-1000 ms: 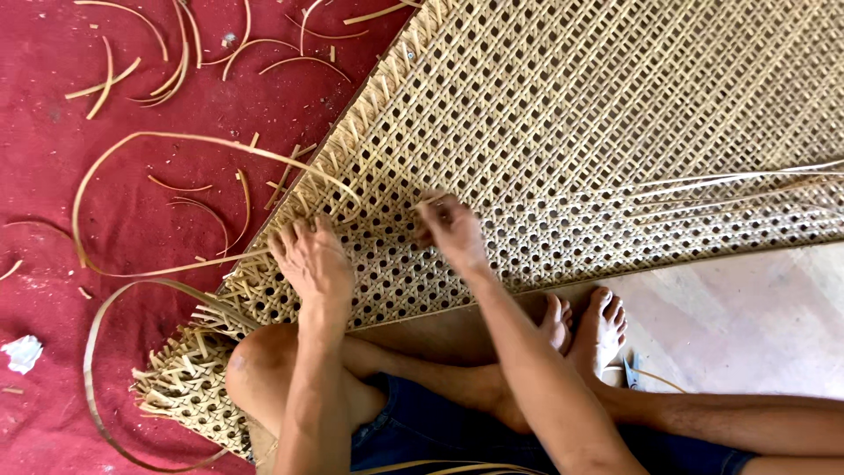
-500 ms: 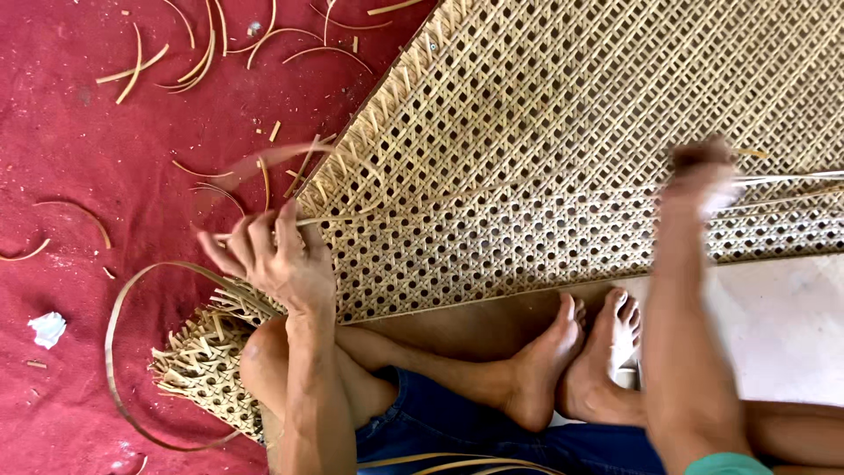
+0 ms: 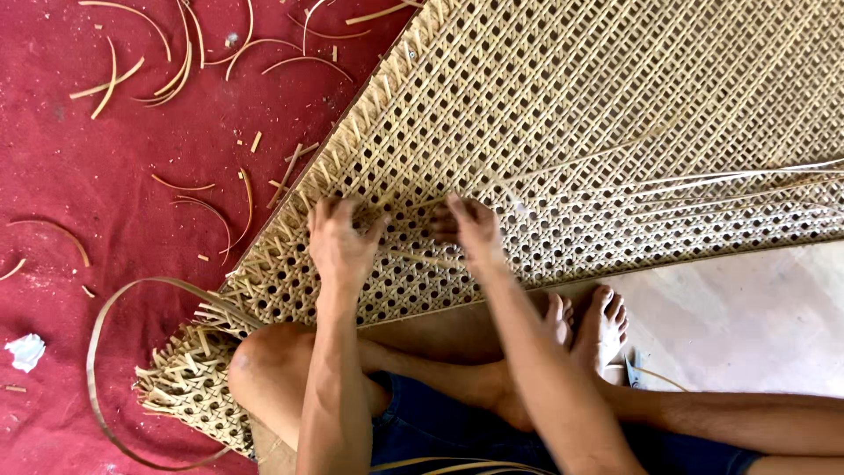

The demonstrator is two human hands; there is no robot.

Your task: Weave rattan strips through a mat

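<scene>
**Inspector:** Left hand [image 3: 338, 242]?

**Assistant:** Palm down on the woven cane panel [image 3: 563, 114], fingers slightly curled and spread, tips pressed into the open weave near the panel's lower edge. Not closed; no strand seen gripped.

**Inspector:** Right hand [image 3: 470, 229]?

**Assistant:** Just beside the left, also on the panel. Fingers bent, tips pinched at a thin cane strand [image 3: 703, 180] that runs away to the right across the weave. Whether the strand is truly held between the tips cannot be told; the fingers cover that spot.

**Inspector:** Position of the panel?

**Assistant:** It lies flat on the floor in front of the seated person, over the crossed legs' far side, slanting up to the right. Its top and right parts are cut off by the frame. The lower left corner has loose frayed ends, partly hidden behind the left knee [image 3: 264, 361].

**Inspector:** Surroundings?

**Assistant:** Red mat [image 3: 105, 220] at left, strewn with cane offcuts [image 3: 185, 70]. A long cane loop [image 3: 97, 352] curves beside the knee. A crumpled white scrap [image 3: 26, 350] lies at the left edge. Bare feet [image 3: 589, 321] rest below the panel; a small object beside them is too hidden to identify
</scene>
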